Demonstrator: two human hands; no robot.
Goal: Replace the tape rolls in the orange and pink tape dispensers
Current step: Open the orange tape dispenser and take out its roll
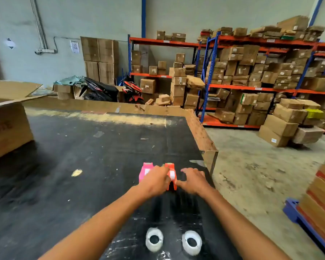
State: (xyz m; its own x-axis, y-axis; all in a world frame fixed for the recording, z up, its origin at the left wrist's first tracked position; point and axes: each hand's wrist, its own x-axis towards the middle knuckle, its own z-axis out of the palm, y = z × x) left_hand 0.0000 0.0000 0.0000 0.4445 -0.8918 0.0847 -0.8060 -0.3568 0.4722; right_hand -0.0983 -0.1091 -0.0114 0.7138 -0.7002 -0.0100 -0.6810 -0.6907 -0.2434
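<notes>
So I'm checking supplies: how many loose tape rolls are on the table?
2: left tape roll and right tape roll lie side by side at the table's near edge. Others may be hidden.

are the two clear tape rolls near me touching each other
Apart. The head view shows the left tape roll and the right tape roll lying side by side with bare black table between them.

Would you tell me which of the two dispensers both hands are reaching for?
The orange dispenser, between the left hand and right hand; the pink dispenser sits beside it, further left.
</notes>
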